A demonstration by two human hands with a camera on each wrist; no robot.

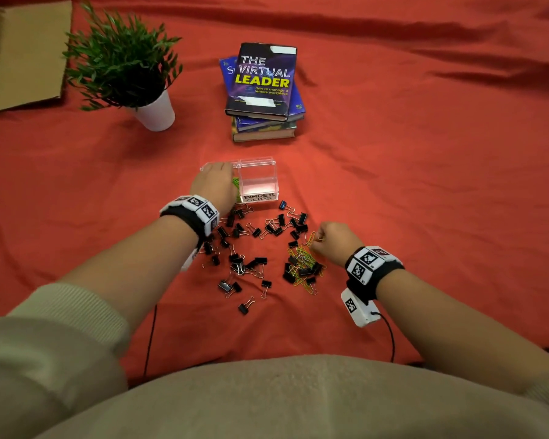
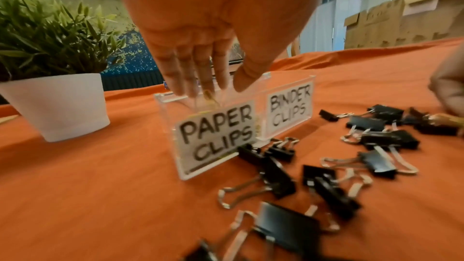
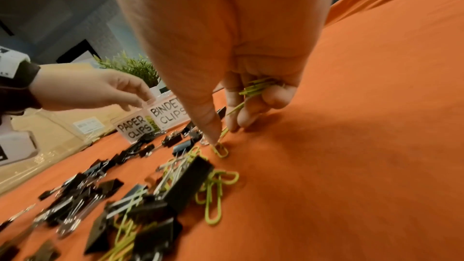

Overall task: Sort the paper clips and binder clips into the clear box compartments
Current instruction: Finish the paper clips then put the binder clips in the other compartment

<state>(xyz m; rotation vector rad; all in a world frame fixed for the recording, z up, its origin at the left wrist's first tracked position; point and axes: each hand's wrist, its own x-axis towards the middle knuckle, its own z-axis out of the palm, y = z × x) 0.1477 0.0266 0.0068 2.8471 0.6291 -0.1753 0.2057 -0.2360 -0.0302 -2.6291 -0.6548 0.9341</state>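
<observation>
The clear box [image 1: 258, 162] stands on the red cloth, with a PAPER CLIPS label [image 2: 216, 132] on its left compartment and a BINDER CLIPS label [image 2: 288, 110] on its right one. My left hand [image 2: 226, 88] hovers over the left compartment with straight fingers pointing down; a yellow-green clip [image 2: 209, 99] sits just under them inside the box. Black binder clips [image 1: 241, 248] lie scattered in front of the box. My right hand [image 3: 224, 135] holds several yellow-green paper clips [image 3: 253, 88] in its curled fingers, while the thumb tip presses another clip [image 3: 221, 149] on the cloth beside the mixed pile [image 1: 303, 261].
A potted plant [image 1: 124, 64] in a white pot stands at the back left, with a stack of books [image 1: 263, 90] behind the box. Cardboard [image 1: 23, 52] lies at the far left. A black cable [image 1: 149, 337] runs across the cloth near my body.
</observation>
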